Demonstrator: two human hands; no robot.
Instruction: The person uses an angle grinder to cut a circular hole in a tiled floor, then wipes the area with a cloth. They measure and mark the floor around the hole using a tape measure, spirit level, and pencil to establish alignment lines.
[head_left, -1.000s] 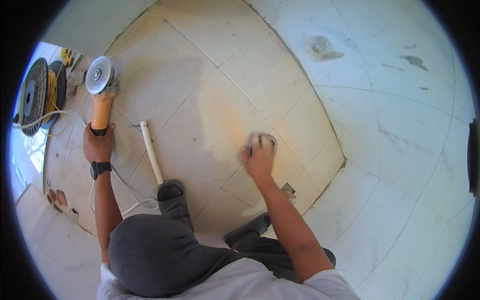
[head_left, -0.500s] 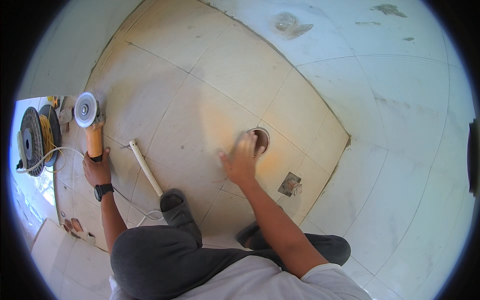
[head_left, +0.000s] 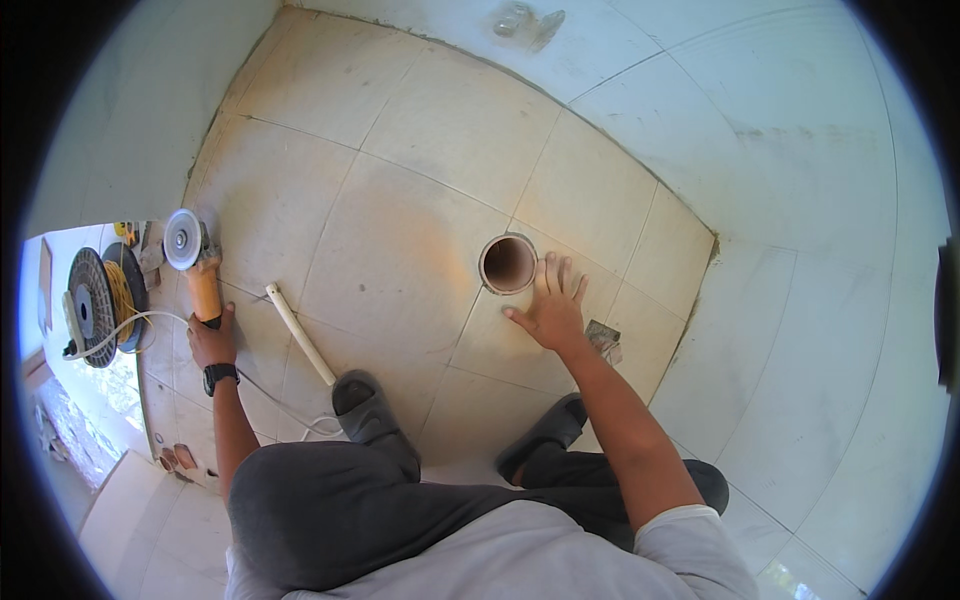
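At the left, my left hand (head_left: 212, 342) grips the rear end of an angle grinder (head_left: 204, 292). The grinder has an orange body and a pale round disc (head_left: 182, 240) at its far end. My right hand (head_left: 556, 308) lies with spread fingers over the tiled floor (head_left: 400, 250), holding nothing. Just to the left of its fingertips is a round pipe opening (head_left: 508, 264) set in the floor. The opening has a pale rim and a brown inside. Orange-brown dust colours the tiles around it.
A white pipe length (head_left: 300, 334) lies between the grinder and my left sandal (head_left: 364, 408). Further left stands a black cable reel (head_left: 92, 293) with yellow cord. A square floor cutout (head_left: 604, 341) is beside my right wrist. Pale tiled walls (head_left: 760, 330) close in the right side.
My right hand has moved from over the pipe opening to its right side, uncovering the opening. My left hand still holds the grinder. The whole view has shifted slightly.
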